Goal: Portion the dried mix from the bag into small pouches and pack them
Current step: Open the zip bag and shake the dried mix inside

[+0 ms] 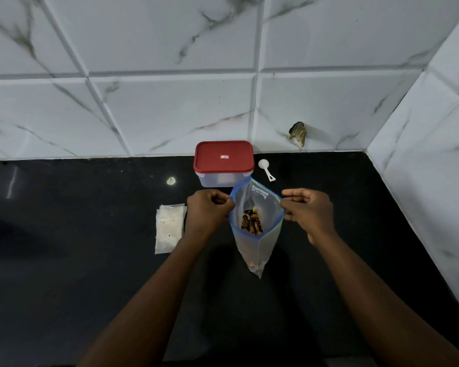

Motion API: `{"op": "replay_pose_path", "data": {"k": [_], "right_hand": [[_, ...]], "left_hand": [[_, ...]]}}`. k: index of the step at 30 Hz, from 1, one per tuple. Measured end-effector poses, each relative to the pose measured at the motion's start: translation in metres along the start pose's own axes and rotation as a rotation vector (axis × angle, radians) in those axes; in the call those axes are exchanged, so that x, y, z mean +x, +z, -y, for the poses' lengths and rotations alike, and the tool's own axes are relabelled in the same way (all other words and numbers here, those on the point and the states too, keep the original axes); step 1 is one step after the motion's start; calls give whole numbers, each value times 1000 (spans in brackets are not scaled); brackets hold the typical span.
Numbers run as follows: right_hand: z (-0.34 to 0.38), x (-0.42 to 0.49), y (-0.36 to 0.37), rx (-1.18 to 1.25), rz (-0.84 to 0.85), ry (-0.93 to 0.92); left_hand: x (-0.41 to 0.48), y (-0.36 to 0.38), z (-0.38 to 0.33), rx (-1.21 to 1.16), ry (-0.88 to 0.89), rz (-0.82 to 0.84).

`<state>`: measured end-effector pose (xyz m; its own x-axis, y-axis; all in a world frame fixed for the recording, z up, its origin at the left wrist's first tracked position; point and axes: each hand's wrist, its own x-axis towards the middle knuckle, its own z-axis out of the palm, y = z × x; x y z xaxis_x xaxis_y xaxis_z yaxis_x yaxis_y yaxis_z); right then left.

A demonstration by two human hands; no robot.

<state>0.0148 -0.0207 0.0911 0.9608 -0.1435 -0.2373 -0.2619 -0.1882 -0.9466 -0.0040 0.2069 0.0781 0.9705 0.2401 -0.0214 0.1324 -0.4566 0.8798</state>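
Nearest the camera, two bare forearms reach out over the dark countertop [90, 274] towards the bag [259, 250], a clear zip bag with a blue rim, held upright with its lower corner pointing down. Whether that corner touches the counter cannot be told. The dried mix [251, 224] sits low inside the bag, brown and yellow pieces seen through the open mouth.

The left hand [208, 207] has its fingers curled and pinches the left edge of the bag's mouth. The right hand [306, 207] pinches the right edge between thumb and bent fingers. Between them the mouth is drawn wide open.

Just left of the bag, beside the left wrist, lies a flat stack of small pouches [168, 226], none yet filled by the look of it. Just beyond the bag stands a clear container [223, 178] with its red lid [223, 156] on. The white scoop [266, 168] lies beyond the bag to its right, near the tiled wall [170, 107].

The likely trouble is the hold. The bag seems to hang from two pinches alone. To fetch the scoop, one hand must let go, and the mouth may then fold and tip mix onto the counter. Pulling the edges apart too hard could split a side seam. The pouches are light and lie close, so a dropped bag might scatter them.
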Motion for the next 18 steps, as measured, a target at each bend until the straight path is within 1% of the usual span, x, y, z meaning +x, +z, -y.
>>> {"op": "replay_pose_path", "data": {"k": [2, 4, 7, 10, 12, 15, 18], "right_hand": [[0, 5, -10, -12, -49, -10], [0, 7, -19, -25, -70, -23], [-1, 6, -19, -65, -33, -17], [0, 4, -11, -72, 11, 45], [1, 2, -7, -114, 53, 104], [4, -1, -5, -198, 162, 182], [6, -3, -2, -226, 286, 256]], "left_hand": [[0, -13, 4, 29, -3, -24], [-1, -22, 7, 49, -21, -3], [-4, -21, 6, 57, -25, 3], [-8, -10, 1, 25, -98, 20], [-9, -4, 1, -3, -178, 58], [-10, -2, 3, -5, -280, 177], [-9, -4, 4, -118, -432, 251]]}}
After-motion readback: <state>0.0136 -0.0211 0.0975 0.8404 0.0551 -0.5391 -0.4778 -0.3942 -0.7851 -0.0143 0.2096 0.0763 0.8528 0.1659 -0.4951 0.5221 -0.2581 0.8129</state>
